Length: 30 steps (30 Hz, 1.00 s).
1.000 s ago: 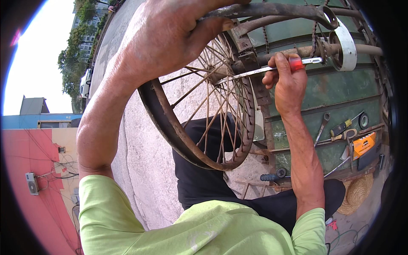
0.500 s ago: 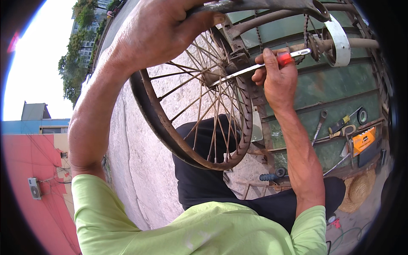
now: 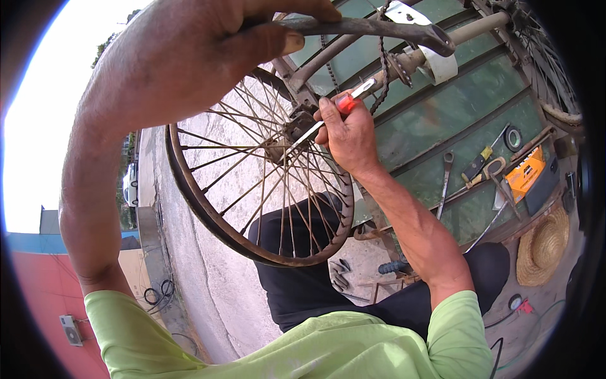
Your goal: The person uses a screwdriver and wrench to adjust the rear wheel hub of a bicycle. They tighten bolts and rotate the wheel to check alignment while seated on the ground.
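My left hand point(image 3: 208, 57), large at the upper left, is closed round a dark, bent rubber strip point(image 3: 379, 28) that looks like a tyre or inner tube. The strip stretches right above the wheel, and its far end is folded. My right hand point(image 3: 350, 136) is closed on a screwdriver point(image 3: 353, 100) with a red-and-pale handle. Its shaft slants down left across the spokes near the hub; whether the tip touches is unclear. The rusty spoked wheel point(image 3: 218, 224) stands mounted on the frame beside my knee, its rim showing.
A chain point(image 3: 384, 63) and axle tube point(image 3: 483, 28) lie beyond my right hand. On the green panel point(image 3: 416, 148) are a wrench point(image 3: 445, 183), a roll of tape point(image 3: 513, 138), a hammer point(image 3: 495, 169) and an orange box point(image 3: 524, 174). A straw hat point(image 3: 543, 246) and gloves point(image 3: 339, 275) lie on the ground.
The view has shifted, so the wheel and panel appear further left. My left hand is lower and further left with the rubber strip. My right hand keeps the screwdriver near the hub.
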Motion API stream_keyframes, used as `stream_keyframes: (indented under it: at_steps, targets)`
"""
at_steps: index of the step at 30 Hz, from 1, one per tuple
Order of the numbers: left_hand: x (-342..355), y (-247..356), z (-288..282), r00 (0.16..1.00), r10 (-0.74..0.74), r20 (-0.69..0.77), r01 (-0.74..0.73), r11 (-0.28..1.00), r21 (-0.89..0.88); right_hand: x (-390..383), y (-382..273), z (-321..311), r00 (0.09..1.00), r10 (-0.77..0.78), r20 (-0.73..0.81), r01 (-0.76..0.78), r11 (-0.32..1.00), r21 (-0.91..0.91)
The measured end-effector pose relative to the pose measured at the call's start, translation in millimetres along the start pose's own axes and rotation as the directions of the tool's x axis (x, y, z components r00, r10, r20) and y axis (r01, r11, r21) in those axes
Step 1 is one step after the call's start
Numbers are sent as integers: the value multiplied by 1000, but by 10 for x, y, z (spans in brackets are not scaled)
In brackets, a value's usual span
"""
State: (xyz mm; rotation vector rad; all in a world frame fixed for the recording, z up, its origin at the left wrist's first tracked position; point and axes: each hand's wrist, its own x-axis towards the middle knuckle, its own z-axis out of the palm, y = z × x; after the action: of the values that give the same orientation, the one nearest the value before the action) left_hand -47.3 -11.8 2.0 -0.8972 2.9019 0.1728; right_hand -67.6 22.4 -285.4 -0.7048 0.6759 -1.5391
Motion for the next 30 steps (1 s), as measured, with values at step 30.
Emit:
stream_keyframes:
  at_steps: [30]
  targets:
    - [-969,-297,528,962,-268,-47,268,963,-1,25,70,-7,1000,20,-7,-20,1000,15]
